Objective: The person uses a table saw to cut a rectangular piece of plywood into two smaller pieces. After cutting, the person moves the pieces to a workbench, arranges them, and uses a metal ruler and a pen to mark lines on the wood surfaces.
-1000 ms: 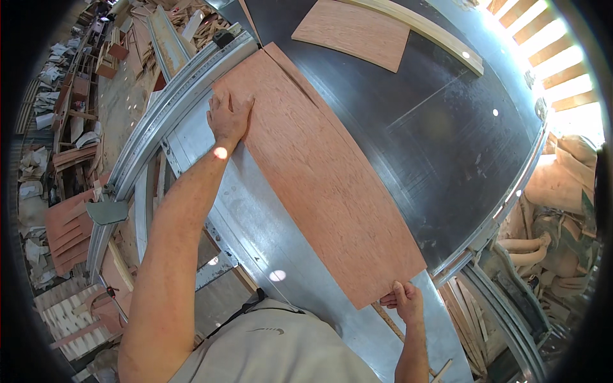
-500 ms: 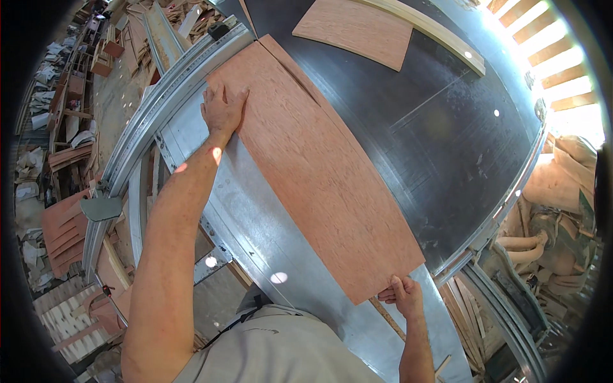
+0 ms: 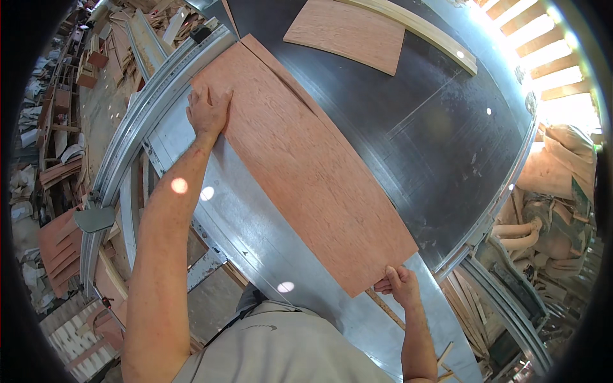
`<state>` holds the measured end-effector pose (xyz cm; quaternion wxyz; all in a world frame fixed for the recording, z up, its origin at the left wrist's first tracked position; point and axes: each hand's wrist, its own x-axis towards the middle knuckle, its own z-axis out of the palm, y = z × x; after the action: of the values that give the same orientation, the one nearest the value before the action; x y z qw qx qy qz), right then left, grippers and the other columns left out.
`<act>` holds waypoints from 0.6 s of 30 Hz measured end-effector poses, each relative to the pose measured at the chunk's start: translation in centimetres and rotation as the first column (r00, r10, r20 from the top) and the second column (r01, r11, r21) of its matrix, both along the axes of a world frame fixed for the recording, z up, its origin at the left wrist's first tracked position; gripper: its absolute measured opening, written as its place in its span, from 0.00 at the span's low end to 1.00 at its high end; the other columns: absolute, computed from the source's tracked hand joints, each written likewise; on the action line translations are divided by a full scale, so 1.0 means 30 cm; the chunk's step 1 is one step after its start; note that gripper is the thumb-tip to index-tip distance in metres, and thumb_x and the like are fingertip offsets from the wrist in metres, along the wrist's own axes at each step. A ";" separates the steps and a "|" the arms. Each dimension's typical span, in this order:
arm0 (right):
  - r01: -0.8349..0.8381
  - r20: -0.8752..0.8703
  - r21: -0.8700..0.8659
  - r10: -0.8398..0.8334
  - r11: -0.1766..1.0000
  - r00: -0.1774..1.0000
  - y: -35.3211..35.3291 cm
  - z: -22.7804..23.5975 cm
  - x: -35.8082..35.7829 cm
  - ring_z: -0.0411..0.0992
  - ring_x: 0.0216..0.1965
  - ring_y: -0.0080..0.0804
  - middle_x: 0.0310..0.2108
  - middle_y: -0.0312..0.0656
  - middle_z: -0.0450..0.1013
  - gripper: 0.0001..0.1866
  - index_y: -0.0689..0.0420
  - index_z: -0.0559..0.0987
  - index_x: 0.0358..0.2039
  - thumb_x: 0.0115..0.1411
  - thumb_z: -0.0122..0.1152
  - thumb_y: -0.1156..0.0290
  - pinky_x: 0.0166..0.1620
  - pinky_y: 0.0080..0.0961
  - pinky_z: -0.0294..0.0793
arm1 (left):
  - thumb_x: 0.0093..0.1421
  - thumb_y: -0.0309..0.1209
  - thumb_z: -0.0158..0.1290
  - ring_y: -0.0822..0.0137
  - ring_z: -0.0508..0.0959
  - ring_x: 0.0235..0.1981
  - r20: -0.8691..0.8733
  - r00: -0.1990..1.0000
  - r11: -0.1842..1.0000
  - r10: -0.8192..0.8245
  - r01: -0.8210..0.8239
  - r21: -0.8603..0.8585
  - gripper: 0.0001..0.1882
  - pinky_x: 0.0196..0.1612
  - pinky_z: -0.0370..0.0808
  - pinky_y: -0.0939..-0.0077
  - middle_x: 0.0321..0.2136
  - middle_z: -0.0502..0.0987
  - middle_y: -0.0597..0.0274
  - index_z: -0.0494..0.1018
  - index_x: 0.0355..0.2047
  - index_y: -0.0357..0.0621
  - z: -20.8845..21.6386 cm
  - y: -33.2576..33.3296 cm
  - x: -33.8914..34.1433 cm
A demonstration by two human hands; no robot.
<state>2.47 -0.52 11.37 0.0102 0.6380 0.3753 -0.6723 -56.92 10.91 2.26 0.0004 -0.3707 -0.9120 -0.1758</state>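
Note:
A long reddish plywood board [image 3: 306, 172] lies slantwise across the metal table of a saw. My left hand [image 3: 207, 118] rests on its far left edge, fingers spread. At the board's near end my right hand [image 3: 397, 285] pinches the edge, thumb on top and fingers partly hidden below. A narrow slit [image 3: 281, 75] runs inward from the far end, close to the board's right edge, setting off a thin strip. I see no blade clearly.
A smaller plywood piece [image 3: 345, 38] lies on the dark tabletop [image 3: 447, 140] beside a pale wooden bar [image 3: 415, 29]. A metal rail [image 3: 153, 89] curves along the left. Offcuts [image 3: 472, 313] and a dust-covered machine [image 3: 543, 223] stand at right.
The board has slid a little toward the far left, both hands moving with it. The slit along its right side looks longer. The whole view has shifted slightly.

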 end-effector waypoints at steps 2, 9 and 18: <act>-0.006 0.002 0.008 0.006 1.000 1.000 0.001 -0.008 -0.014 0.80 0.27 0.30 0.27 0.45 0.80 0.20 0.64 0.78 0.34 0.70 0.50 0.57 0.30 0.25 0.80 | 0.54 0.64 0.53 0.45 0.49 0.70 0.002 1.000 1.000 0.016 -0.016 0.014 0.48 0.69 0.44 0.49 0.67 0.55 0.38 0.63 0.64 0.40 -0.006 0.003 -0.013; -0.002 0.016 -0.001 0.002 1.000 1.000 0.026 -0.015 -0.072 0.80 0.26 0.29 0.26 0.44 0.80 0.20 0.61 0.77 0.31 0.70 0.50 0.57 0.28 0.23 0.80 | 0.53 0.66 0.52 0.46 0.49 0.71 -0.004 0.999 0.999 0.040 -0.040 0.002 0.49 0.69 0.44 0.49 0.67 0.55 0.38 0.63 0.64 0.41 -0.023 0.023 -0.085; -0.023 0.012 0.004 0.023 1.000 1.000 0.051 -0.022 -0.133 0.80 0.26 0.29 0.27 0.43 0.80 0.20 0.62 0.77 0.32 0.71 0.49 0.58 0.29 0.23 0.79 | 0.53 0.68 0.51 0.46 0.49 0.70 -0.017 0.999 0.999 0.037 -0.037 -0.022 0.51 0.69 0.44 0.48 0.67 0.55 0.38 0.62 0.64 0.40 -0.036 0.036 -0.157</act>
<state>-1.52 1.01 10.70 0.0186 0.6377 0.3839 -0.6675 -61.64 12.00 1.19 0.0070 -0.3551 -0.9205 -0.1627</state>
